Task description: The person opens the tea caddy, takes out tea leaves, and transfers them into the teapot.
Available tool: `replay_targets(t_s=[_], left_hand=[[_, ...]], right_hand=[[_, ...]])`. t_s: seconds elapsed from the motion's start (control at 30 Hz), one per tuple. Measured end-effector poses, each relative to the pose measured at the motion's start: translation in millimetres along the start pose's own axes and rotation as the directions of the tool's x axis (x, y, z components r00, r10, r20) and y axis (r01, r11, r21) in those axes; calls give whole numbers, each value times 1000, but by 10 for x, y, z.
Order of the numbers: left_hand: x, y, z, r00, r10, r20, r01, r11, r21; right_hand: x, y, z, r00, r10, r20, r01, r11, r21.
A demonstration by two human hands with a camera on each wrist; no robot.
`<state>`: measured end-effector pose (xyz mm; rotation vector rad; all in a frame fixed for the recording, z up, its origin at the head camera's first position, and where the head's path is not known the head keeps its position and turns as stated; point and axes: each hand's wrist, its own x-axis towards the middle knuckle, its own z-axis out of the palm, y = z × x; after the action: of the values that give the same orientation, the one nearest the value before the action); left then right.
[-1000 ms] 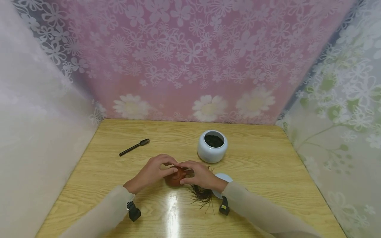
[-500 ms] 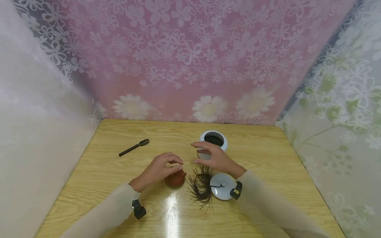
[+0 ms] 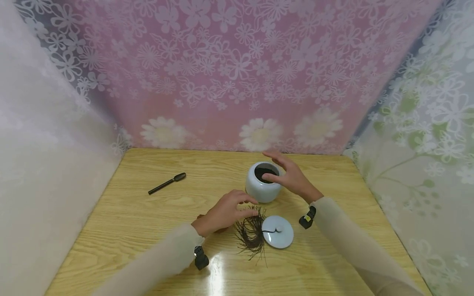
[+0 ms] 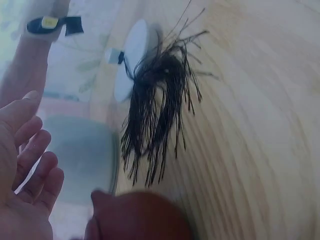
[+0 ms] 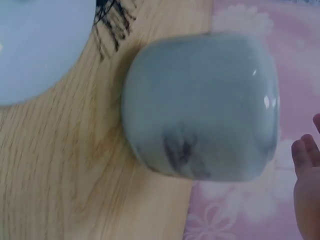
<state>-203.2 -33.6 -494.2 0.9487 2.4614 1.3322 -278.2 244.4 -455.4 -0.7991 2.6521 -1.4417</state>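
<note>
A white ceramic jar (image 3: 259, 191) with dark contents, which look like tea leaves, stands upright in the head view. My right hand (image 3: 292, 174) hovers at its right rim, fingers spread and thumb over the mouth. In the right wrist view its fingertips show apart from the jar (image 5: 200, 110). My left hand (image 3: 231, 210) is in front of the jar, fingers loosely bent and holding nothing, near the dark tassel (image 3: 251, 238). Beneath its wrist sits a small reddish-brown clay teapot (image 4: 142, 217), mostly hidden in the head view. The tassel is tied to the white lid (image 3: 283, 239).
A slim black tool (image 3: 166, 184) with a wider end lies on the wooden table (image 3: 129, 230) at the left. Pink floral cloth (image 3: 222, 82) rises behind the table, and pale cloth hangs on both sides.
Both hands have left the teapot. My right hand has moved right and away to the jar's rim; my left hand has shifted right towards the jar and tassel.
</note>
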Motion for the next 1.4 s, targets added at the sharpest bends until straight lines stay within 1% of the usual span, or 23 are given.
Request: replay_targets(t_s=[0.07, 0.2, 0.27, 0.5, 0.6, 0.77, 0.97, 1.07, 1.23, 1.4], left_hand=[[39, 23, 70, 1000, 4, 16, -4, 1000, 15], [97, 55, 206, 998, 47, 41, -50, 996, 78], [118, 68, 269, 997, 60, 58, -65, 992, 106], [210, 122, 419, 992, 71, 104, -84, 988, 129], [246, 103, 498, 990, 82, 118, -99, 983, 151], [276, 65, 625, 984, 113, 139, -138, 973, 184], [285, 30, 710, 978, 144, 153, -175, 961, 215], [283, 5, 732, 976, 143, 163, -176, 961, 213], [285, -53, 783, 977, 133, 167, -167, 964, 205], [307, -95, 852, 977, 143, 159, -177, 959, 222]], right_hand=[[9, 90, -27, 1000, 3, -3, -3, 1000, 9], [9, 251, -38, 1000, 25, 1, -25, 999, 20], [2, 313, -32, 999, 43, 8, -43, 999, 19], [-52, 454, -13, 989, 143, 27, -144, 990, 14], [-74, 498, -5, 985, 168, 38, -169, 985, 25], [-102, 551, 4, 985, 162, 58, -165, 985, 41], [-122, 650, 30, 983, 162, 82, -165, 986, 36], [-131, 686, 42, 983, 160, 89, -164, 986, 31], [-143, 683, 55, 981, 167, 103, -174, 983, 58], [-151, 674, 57, 980, 167, 111, -176, 981, 77]])
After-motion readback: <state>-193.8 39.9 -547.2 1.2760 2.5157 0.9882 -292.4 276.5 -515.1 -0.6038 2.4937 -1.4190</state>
